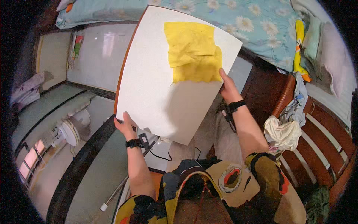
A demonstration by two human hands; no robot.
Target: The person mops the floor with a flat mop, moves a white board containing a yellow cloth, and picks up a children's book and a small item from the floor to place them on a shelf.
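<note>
A large white board (pixel 145 74) with a reddish-brown edge is held tilted in front of me. On its far right half lies a crumpled yellow cloth (pixel 192 43), partly folded over itself. My left hand (pixel 126 126) grips the board's near left corner, thumb on top and the other fingers underneath. At the right edge my right hand (pixel 228 87) clasps the board, its thumb next to the cloth's lower right corner; the rest of its fingers are mostly hidden. A shadow falls across the near right part of the board.
Beyond the board is a bed with a blue daisy-print sheet (pixel 257 26). To the right stands a brown slatted wooden headboard or chair (pixel 317 149) with a cream cloth (pixel 283 132) on it. A white fan (pixel 69 132) is at the left. A black cable (pixel 160 156) runs below the board.
</note>
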